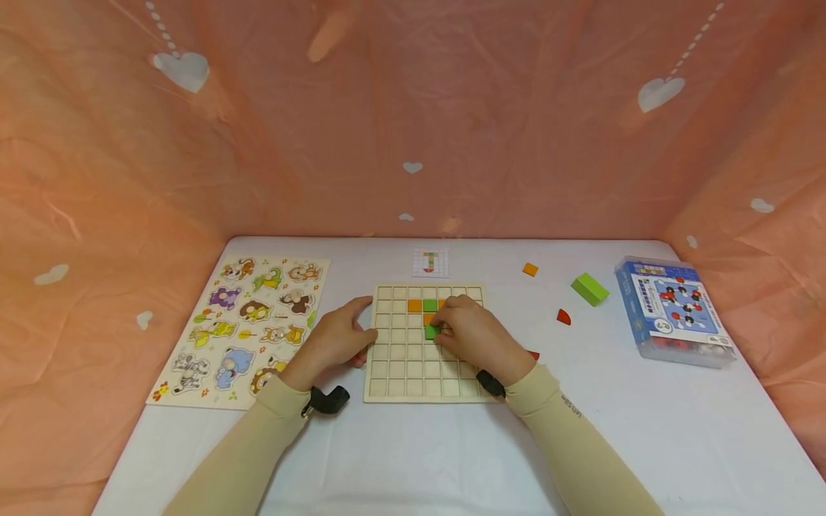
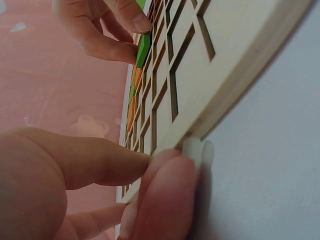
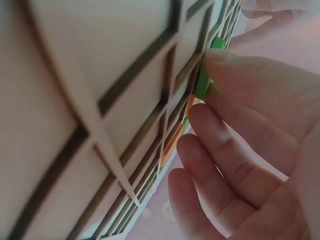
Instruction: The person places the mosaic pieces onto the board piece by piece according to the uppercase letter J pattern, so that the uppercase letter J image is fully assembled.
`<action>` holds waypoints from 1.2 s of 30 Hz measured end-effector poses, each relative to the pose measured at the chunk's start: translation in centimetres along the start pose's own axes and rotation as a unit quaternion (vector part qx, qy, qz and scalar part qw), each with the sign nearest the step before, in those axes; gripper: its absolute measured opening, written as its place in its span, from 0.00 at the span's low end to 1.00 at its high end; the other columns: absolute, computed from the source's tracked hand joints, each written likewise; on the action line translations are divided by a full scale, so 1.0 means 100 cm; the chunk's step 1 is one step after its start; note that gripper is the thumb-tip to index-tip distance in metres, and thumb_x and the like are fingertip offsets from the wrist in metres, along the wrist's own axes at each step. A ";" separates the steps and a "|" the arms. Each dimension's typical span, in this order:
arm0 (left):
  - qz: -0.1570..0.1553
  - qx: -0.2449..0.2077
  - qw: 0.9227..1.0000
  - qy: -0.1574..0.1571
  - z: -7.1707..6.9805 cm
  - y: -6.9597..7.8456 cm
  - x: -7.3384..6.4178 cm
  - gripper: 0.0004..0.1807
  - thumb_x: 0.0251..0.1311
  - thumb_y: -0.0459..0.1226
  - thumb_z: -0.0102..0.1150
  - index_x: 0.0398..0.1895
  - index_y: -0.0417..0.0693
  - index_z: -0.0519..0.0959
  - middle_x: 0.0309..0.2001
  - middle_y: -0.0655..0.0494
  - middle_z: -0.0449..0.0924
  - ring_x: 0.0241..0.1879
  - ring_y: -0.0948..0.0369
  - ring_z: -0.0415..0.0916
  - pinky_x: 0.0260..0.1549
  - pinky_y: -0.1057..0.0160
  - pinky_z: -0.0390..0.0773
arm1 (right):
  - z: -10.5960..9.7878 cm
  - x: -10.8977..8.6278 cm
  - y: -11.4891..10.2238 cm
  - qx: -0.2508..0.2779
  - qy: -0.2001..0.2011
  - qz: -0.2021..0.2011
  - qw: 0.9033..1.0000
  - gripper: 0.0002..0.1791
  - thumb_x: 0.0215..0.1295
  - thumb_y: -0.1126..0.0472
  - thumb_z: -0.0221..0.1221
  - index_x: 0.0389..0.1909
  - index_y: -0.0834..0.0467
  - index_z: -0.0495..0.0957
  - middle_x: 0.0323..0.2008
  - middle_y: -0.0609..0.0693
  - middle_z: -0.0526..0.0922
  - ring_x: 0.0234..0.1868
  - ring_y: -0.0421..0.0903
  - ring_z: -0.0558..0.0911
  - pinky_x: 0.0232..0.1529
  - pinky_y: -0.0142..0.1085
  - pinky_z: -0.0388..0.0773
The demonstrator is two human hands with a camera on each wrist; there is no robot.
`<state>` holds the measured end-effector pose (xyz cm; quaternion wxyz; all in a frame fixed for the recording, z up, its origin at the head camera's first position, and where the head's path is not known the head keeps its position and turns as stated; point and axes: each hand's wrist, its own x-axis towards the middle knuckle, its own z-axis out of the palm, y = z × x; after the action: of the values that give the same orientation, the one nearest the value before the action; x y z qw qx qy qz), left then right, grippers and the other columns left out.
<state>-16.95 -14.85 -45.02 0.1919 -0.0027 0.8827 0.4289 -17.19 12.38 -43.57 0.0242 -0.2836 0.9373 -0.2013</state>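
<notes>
A wooden grid board (image 1: pixel 406 370) lies flat in front of me. My left hand (image 1: pixel 337 337) holds its left edge, with thumb and fingers (image 2: pixel 167 195) at the rim in the left wrist view. In my right hand (image 1: pixel 480 337), thumb and forefinger pinch a green square tile (image 3: pixel 202 82), tilted at a cell near the board's middle. Just above it sits an orange tile (image 1: pixel 429 319). The row beyond shows another orange tile (image 1: pixel 414 306), a green tile (image 1: pixel 430 306) beside it, and an orange piece partly hidden by the right fingers.
Behind the board lies a pattern card (image 1: pixel 430 263) with a coloured J. An animal puzzle board (image 1: pixel 222 315) is on the left. Toward the right are an orange tile (image 1: pixel 530 269), a red quarter-round piece (image 1: pixel 564 317), a green block (image 1: pixel 590 289) and a plastic box (image 1: pixel 674 312). Another red piece (image 1: pixel 533 355) peeks out by the right wrist.
</notes>
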 end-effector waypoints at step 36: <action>0.008 0.012 1.000 -0.004 -0.003 0.003 -0.002 0.41 0.73 0.37 0.63 0.86 0.52 0.60 0.28 0.50 0.82 0.21 0.59 0.83 0.27 0.62 0.84 | 0.000 -0.001 0.000 -0.002 0.011 -0.013 1.000 0.10 0.66 0.64 0.72 0.47 0.57 0.92 0.42 0.48 0.86 0.50 0.49 0.82 0.51 0.42 0.84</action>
<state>-16.91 -14.91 -44.54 0.1916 0.0083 0.8872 0.4197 -17.14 12.45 -43.55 0.0108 -0.2934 0.9342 -0.2024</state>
